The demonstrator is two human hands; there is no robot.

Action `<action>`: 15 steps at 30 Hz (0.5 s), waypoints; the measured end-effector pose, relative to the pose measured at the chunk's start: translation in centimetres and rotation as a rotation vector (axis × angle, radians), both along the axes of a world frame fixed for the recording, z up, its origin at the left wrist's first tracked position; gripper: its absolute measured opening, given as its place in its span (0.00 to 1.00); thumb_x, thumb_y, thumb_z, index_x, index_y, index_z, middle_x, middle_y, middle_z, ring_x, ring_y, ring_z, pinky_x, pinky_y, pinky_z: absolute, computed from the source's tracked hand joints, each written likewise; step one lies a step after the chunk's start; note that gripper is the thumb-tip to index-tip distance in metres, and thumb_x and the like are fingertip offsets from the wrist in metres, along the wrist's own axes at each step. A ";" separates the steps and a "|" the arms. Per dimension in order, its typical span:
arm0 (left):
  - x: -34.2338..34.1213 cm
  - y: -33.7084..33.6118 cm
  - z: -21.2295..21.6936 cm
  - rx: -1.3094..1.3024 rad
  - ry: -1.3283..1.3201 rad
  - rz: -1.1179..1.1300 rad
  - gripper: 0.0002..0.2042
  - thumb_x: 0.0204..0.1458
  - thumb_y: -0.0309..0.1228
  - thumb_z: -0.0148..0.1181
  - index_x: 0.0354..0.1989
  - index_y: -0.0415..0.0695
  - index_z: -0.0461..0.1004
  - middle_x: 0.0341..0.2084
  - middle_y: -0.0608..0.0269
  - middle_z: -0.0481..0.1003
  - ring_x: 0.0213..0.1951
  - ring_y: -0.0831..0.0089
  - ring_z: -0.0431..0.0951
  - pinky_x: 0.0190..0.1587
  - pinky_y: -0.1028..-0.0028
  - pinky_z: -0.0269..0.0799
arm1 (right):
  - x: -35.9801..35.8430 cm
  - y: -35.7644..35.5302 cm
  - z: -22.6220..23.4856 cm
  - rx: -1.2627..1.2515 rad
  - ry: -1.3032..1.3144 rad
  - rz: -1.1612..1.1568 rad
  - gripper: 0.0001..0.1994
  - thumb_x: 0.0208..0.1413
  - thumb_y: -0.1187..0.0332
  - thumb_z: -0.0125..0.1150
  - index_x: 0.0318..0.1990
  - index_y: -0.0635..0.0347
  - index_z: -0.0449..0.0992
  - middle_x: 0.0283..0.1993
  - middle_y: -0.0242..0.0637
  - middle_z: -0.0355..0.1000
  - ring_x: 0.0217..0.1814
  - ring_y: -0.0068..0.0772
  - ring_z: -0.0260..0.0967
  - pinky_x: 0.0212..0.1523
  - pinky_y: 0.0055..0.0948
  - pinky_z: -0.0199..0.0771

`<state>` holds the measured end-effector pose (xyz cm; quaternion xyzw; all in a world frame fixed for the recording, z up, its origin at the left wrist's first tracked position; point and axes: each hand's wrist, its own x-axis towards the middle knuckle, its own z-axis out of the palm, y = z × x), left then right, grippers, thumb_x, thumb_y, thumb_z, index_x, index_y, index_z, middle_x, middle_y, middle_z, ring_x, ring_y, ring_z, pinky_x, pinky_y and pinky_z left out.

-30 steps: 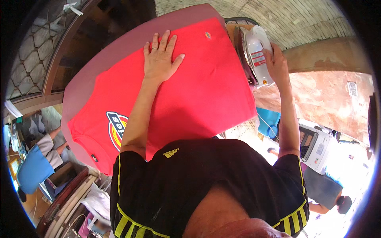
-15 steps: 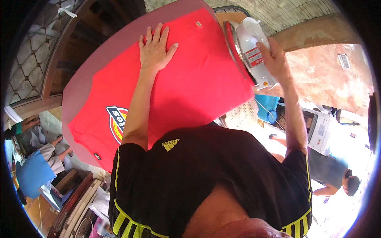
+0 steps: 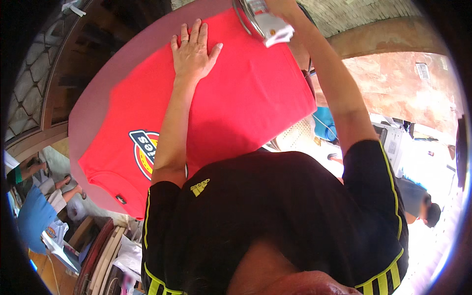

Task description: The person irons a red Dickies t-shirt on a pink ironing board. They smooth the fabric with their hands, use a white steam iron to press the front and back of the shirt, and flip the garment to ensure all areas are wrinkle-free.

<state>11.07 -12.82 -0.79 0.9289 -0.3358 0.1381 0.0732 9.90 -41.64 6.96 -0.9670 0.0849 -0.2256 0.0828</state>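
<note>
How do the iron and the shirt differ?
The iron looks mostly white and grey; the shirt, bright red. The iron is compact; the shirt spreads broadly over the mauve board. Neither shows whole: the picture's top edge cuts off the iron, the left arm covers part of the shirt.

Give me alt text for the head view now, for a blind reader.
The left hand lies flat on a red shirt spread over a mauve board; the right hand, partly cut off at the top edge, is at a white iron.
</note>
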 end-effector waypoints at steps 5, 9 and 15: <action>1.0 2.1 -1.0 0.005 -0.041 0.085 0.34 0.62 0.61 0.36 0.71 0.55 0.56 0.72 0.65 0.54 0.72 0.57 0.51 0.70 0.44 0.44 | 1.8 0.3 0.6 0.201 0.166 -0.081 0.25 0.65 0.52 0.47 0.47 0.73 0.70 0.48 0.68 0.70 0.48 0.68 0.71 0.48 0.55 0.71; 1.1 2.6 -0.5 0.034 -0.025 0.143 0.32 0.63 0.60 0.36 0.71 0.59 0.56 0.73 0.65 0.51 0.73 0.57 0.49 0.71 0.44 0.42 | -7.8 5.2 3.4 0.535 0.272 -0.174 0.20 0.64 0.55 0.54 0.46 0.68 0.71 0.28 0.53 0.74 0.31 0.54 0.73 0.35 0.42 0.71; 0.9 2.4 -0.3 0.048 -0.015 0.160 0.31 0.63 0.59 0.35 0.72 0.60 0.55 0.73 0.66 0.50 0.73 0.58 0.48 0.72 0.46 0.40 | -8.2 6.4 2.3 0.440 0.103 0.073 0.23 0.64 0.52 0.54 0.46 0.69 0.71 0.25 0.51 0.72 0.30 0.47 0.73 0.34 0.41 0.72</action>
